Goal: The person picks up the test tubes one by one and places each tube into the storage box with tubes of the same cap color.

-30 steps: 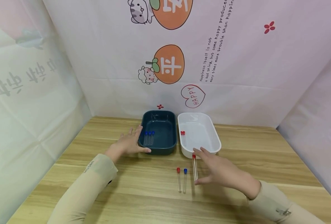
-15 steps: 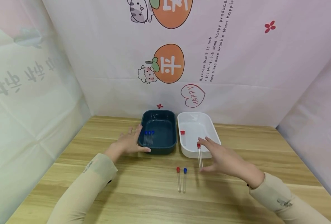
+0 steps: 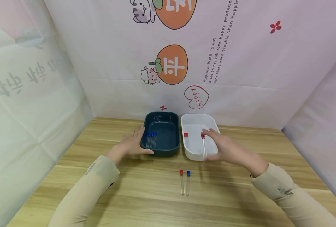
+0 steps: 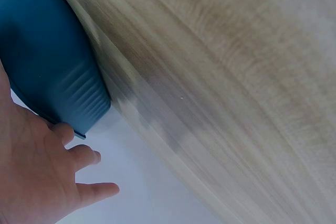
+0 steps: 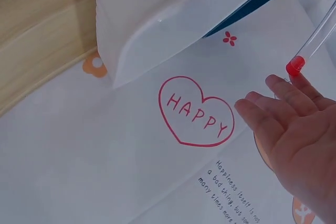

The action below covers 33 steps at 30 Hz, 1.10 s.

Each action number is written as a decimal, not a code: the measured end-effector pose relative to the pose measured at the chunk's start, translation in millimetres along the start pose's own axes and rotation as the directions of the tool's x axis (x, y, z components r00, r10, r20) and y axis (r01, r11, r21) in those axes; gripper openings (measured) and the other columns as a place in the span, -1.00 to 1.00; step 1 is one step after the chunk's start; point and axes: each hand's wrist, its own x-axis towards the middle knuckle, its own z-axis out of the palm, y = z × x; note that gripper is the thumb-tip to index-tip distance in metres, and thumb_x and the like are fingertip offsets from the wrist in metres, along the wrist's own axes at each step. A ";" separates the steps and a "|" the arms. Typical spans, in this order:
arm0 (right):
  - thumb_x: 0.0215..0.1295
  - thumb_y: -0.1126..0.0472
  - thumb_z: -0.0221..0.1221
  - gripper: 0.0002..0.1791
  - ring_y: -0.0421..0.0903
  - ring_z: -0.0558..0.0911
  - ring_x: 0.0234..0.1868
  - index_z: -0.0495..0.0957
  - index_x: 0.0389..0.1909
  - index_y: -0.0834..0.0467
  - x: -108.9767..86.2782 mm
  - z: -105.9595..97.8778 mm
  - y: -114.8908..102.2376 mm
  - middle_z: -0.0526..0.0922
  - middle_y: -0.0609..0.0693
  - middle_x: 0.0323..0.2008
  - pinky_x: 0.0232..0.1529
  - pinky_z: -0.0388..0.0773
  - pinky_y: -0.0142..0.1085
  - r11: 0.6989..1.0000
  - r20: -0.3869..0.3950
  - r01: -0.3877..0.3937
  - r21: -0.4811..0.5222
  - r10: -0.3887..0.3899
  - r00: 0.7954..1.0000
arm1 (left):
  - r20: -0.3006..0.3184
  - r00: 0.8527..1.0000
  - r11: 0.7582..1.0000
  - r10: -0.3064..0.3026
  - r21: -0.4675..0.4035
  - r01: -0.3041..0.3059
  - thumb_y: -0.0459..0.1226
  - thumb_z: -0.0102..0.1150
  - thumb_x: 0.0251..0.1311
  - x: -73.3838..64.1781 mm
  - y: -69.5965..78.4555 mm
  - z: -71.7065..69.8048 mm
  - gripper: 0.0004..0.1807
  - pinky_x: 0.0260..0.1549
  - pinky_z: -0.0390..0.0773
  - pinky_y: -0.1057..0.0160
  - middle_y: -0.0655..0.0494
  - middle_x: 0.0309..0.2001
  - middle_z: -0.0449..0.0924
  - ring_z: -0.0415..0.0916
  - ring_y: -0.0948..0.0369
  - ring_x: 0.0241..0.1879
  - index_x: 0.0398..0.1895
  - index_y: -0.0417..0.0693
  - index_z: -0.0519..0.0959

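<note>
My right hand [image 3: 227,148] holds a red-capped test tube [image 3: 204,146] lengthwise, fingertips at the cap and thumb near the bottom end. It is over the right part of the white tray [image 3: 194,156]. In the right wrist view the red cap [image 5: 295,65] shows at the fingertips. My left hand [image 3: 130,145] rests at the near left corner of the dark blue tray [image 3: 166,153], fingers spread along its side and thumb at the front. Several blue-capped tubes [image 3: 152,141] lie inside that tray. Two red-capped tubes [image 3: 186,135] lie at the white tray's left side.
On the wooden table [image 3: 145,192], in front of the trays, lie one red-capped tube [image 3: 182,183] and one blue-capped tube [image 3: 188,184] side by side. Behind the trays rises a printed cloth backdrop [image 3: 241,101]. More cloth [image 3: 43,110] hangs at the left.
My right hand has carried the red-capped test tube away from me, from in front of the white tray to over it. The left hand and both trays have stayed put.
</note>
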 end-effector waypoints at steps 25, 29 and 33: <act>0.10 -0.04 0.55 0.05 0.25 0.55 0.23 0.24 0.50 0.25 40.9 6.2 42.4 0.46 0.30 0.35 0.25 0.46 0.16 0.992 0.160 -0.100 0.074 0.087 0.983 | -0.004 1.000 1.000 -0.007 0.014 0.007 0.48 0.19 0.07 -0.2 1.5 0.2 0.40 0.37 -0.23 -0.49 -0.09 0.66 -0.30 -0.32 -0.21 0.60 0.68 -0.11 -0.28; 0.13 -0.01 0.53 0.04 0.30 0.45 0.34 0.21 0.52 0.26 48.1 9.9 49.7 0.41 0.31 0.40 0.31 0.38 0.18 0.988 0.186 -0.114 0.103 0.093 0.978 | -0.004 1.000 1.000 -0.010 0.015 0.010 0.49 0.18 0.07 1.0 1.4 0.3 0.40 0.36 -0.23 -0.50 -0.10 0.66 -0.29 -0.32 -0.21 0.60 0.68 -0.10 -0.29; 0.16 0.01 0.52 0.04 0.30 0.37 0.40 0.18 0.55 0.24 56.1 13.9 55.4 0.34 0.28 0.45 0.36 0.31 0.20 0.978 0.215 -0.153 0.141 0.121 0.969 | -0.003 1.000 1.000 -0.012 0.012 0.012 0.49 0.18 0.08 0.9 1.6 -0.1 0.40 0.36 -0.23 -0.49 -0.10 0.66 -0.30 -0.33 -0.21 0.60 0.68 -0.10 -0.29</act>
